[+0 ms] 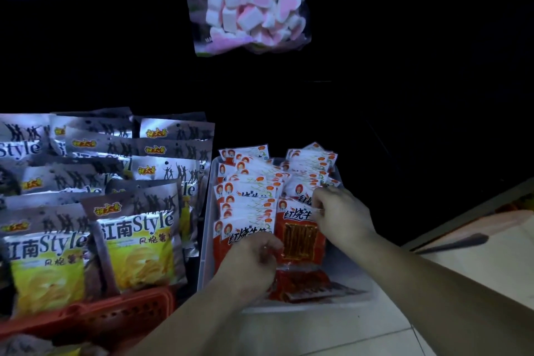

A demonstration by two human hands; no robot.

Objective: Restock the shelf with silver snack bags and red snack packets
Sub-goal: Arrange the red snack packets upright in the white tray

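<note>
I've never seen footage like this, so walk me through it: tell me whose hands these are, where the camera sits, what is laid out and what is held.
No machine here: a person works with bare hands, and the one picture comes from a camera worn on their head, looking down. Silver snack bags stand in rows at left, with a red basket in front. Beside them a pale tray holds red snack packets in two rows. The right hand pinches the top of the front packet; the left hand seems to grip its lower left edge, though that is blurred. A marshmallow bag hangs above.
</note>
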